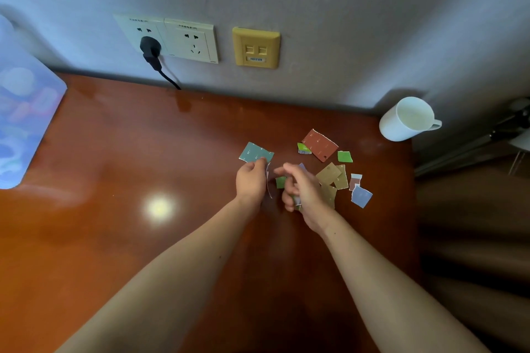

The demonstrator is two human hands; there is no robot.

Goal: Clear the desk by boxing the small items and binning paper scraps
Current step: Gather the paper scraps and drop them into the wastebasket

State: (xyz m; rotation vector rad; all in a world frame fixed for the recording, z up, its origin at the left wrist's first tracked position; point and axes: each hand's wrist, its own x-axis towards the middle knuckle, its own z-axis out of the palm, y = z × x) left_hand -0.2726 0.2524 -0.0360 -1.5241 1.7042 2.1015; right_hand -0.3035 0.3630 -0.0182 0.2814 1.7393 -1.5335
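Two bare hands reach over a glossy reddish-brown table [114, 180]. The left hand [251, 179] pinches the near edge of a teal paper scrap [256, 152]. The right hand [301, 190] is curled around several small scraps. More torn scraps, among them a red-brown piece [319, 145], lie scattered just beyond it. A white mug [405, 119] stands near the wall.

Print on the socket plates [166, 37], yellow data plate [256, 48] and paper scraps [319, 145] is too blurred to read
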